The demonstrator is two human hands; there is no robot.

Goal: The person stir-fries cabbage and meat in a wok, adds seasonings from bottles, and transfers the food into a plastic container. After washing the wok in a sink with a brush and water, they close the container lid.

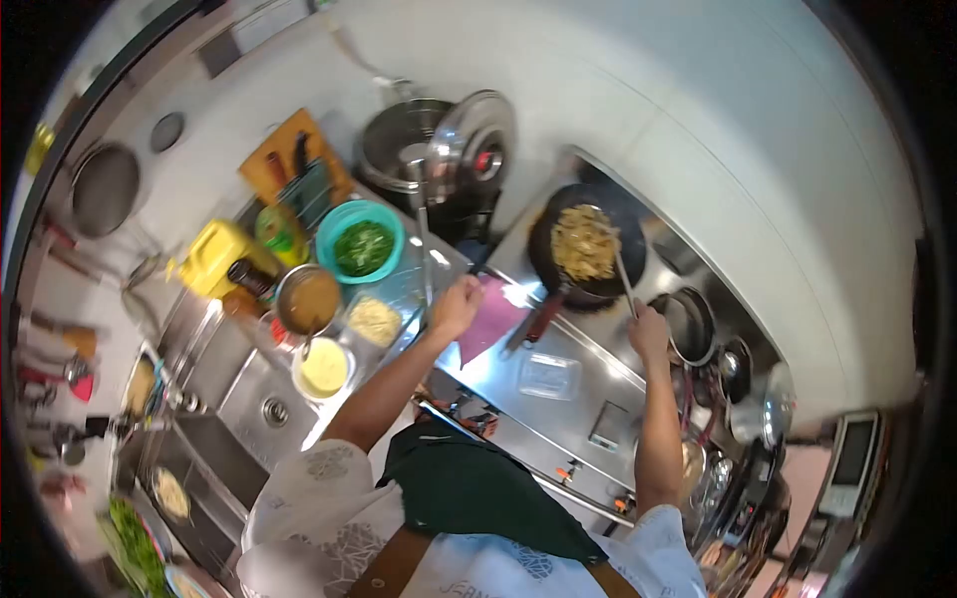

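My right hand (649, 335) is closed round the thin handle of a metal spatula (624, 271), whose far end reaches into the food in a dark wok (550, 261). Pale yellow-brown pieces of food (585, 242) fill the middle of the wok, which sits on the stove. Part of the spatula's head is hidden among them. My left hand (457, 307) is closed on the edge of a pink cloth (490, 321), left of the wok's reddish-brown handle (544, 321). That handle points towards me, free of both hands.
Left on the counter stand a turquoise bowl (328, 239) of chopped greens, a brown-filled pan (309, 299), a yellow-filled bowl (325, 367) and a yellow jug (221, 257). A large pot (374, 149) stands behind. A clear plastic tray (550, 376) lies before the wok; pans (688, 324) crowd the right.
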